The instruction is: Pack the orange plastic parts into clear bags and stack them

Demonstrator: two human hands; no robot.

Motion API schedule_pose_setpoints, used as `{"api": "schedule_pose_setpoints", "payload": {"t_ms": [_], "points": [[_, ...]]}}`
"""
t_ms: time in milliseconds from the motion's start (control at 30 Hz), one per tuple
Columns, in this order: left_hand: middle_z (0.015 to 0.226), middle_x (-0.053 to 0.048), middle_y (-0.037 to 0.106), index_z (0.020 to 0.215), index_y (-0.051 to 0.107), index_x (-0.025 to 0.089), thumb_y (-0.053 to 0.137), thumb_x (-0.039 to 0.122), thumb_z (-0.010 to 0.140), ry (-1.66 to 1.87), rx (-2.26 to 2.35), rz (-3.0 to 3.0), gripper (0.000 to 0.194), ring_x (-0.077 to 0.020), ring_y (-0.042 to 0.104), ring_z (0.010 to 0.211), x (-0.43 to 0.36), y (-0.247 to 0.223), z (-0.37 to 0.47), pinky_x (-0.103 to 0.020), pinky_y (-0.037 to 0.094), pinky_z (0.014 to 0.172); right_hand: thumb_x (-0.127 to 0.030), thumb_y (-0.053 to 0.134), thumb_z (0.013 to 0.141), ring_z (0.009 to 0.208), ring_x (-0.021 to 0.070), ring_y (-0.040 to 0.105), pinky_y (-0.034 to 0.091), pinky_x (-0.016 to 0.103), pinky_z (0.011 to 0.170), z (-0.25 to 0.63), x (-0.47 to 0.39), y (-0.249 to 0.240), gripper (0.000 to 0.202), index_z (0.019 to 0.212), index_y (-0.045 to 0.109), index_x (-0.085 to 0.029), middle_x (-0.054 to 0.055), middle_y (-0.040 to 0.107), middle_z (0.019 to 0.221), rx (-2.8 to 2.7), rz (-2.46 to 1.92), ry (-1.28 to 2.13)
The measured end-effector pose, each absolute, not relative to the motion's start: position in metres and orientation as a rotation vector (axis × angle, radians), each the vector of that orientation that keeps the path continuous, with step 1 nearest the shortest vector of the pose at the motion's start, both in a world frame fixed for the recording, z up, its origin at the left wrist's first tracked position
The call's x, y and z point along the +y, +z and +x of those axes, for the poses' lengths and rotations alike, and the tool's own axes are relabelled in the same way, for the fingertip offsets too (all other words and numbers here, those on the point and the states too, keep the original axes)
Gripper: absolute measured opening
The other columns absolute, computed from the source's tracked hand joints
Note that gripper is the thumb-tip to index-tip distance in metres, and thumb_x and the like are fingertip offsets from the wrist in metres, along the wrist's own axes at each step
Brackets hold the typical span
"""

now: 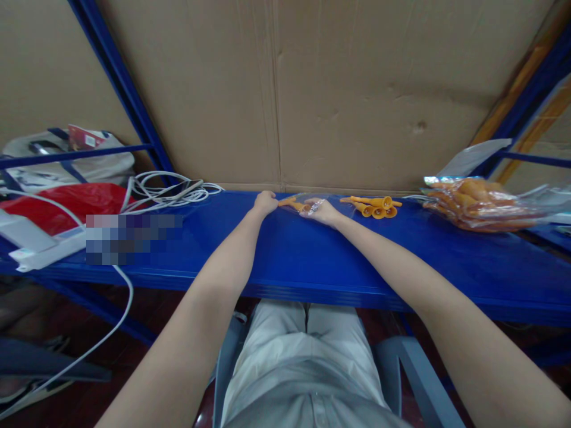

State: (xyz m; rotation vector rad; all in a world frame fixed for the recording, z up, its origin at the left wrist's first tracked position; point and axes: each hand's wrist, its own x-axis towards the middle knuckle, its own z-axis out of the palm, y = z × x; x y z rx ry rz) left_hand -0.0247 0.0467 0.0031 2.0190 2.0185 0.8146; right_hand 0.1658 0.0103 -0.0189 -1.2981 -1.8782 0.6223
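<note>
On the blue tabletop, a clear plastic bag (312, 205) with orange horn-shaped pieces (292, 204) lies between my two hands. My left hand (266, 203) is closed at the bag's left end, by the narrow tips of the pieces; its fingertips are partly hidden. Wrapped round the wide ends through the plastic, my right hand (322, 213) grips the bag. Just right of that hand rests a small pile of loose orange horns (377, 207), flared ends toward me and narrow ends pointing left.
Several filled plastic bags of orange pieces (479, 202) are heaped at the right. To the left are coiled white cables (178, 190), a red bag (80, 199), a cloth tote (66, 157) and a white device (44, 238). A cardboard wall (285, 95) and blue posts (120, 77) bound the back.
</note>
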Motion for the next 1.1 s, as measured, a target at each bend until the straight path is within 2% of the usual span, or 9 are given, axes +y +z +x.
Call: {"api": "schedule_pose_setpoints", "payload": {"t_ms": [100, 200, 467, 833, 1100], "points": [[0.123, -0.013, 0.068, 0.117, 0.069, 0.014, 0.065, 0.02, 0.077, 0.82, 2.004, 2.077, 0.041, -0.024, 0.062, 0.116, 0.049, 0.001, -0.025, -0.025, 0.047, 0.094, -0.021, 0.074, 0.073, 0.096, 0.0245, 0.069, 0.052, 0.04, 0.093, 0.168, 0.015, -0.024, 0.028, 0.099, 0.074, -0.013, 0.009, 0.075, 0.1, -1.926, -1.219, 0.613], [0.122, -0.012, 0.068, 0.116, 0.069, 0.014, 0.065, 0.026, 0.078, 0.793, 1.989, 2.146, 0.04, -0.0237, 0.062, 0.115, 0.05, -0.002, -0.024, -0.024, 0.047, 0.094, -0.024, 0.073, 0.073, 0.099, 0.0228, 0.069, 0.051, 0.039, 0.095, 0.169, 0.016, -0.028, 0.031, 0.103, 0.075, -0.016, 0.005, 0.075, 0.102, -1.918, -1.164, 0.638], [0.118, -0.008, 0.071, 0.112, 0.072, 0.017, 0.065, 0.019, 0.078, 0.75, 1.996, 2.194, 0.035, -0.0226, 0.063, 0.112, 0.05, -0.002, -0.022, -0.024, 0.046, 0.095, -0.023, 0.073, 0.072, 0.108, 0.0245, 0.067, 0.047, 0.038, 0.103, 0.167, 0.009, -0.022, 0.034, 0.105, 0.076, -0.017, 0.004, 0.073, 0.109, -1.92, -1.107, 0.719], [0.111, -0.009, 0.073, 0.11, 0.074, 0.018, 0.058, 0.013, 0.08, 0.735, 1.953, 2.253, 0.034, -0.0213, 0.066, 0.107, 0.044, 0.002, -0.019, -0.023, 0.048, 0.089, -0.03, 0.076, 0.072, 0.11, 0.0245, 0.066, 0.047, 0.038, 0.102, 0.164, 0.009, -0.024, 0.042, 0.111, 0.074, -0.017, 0.004, 0.071, 0.114, -1.999, -1.056, 0.729], [0.111, -0.007, 0.073, 0.103, 0.076, 0.018, 0.053, 0.019, 0.085, 0.678, 1.71, 2.381, 0.029, -0.022, 0.066, 0.109, 0.039, 0.002, -0.012, -0.024, 0.046, 0.095, -0.026, 0.069, 0.077, 0.107, 0.0228, 0.067, 0.048, 0.034, 0.099, 0.159, 0.006, -0.023, 0.033, 0.109, 0.075, -0.021, 0.0, 0.073, 0.11, -2.193, -1.025, 0.619]]}}
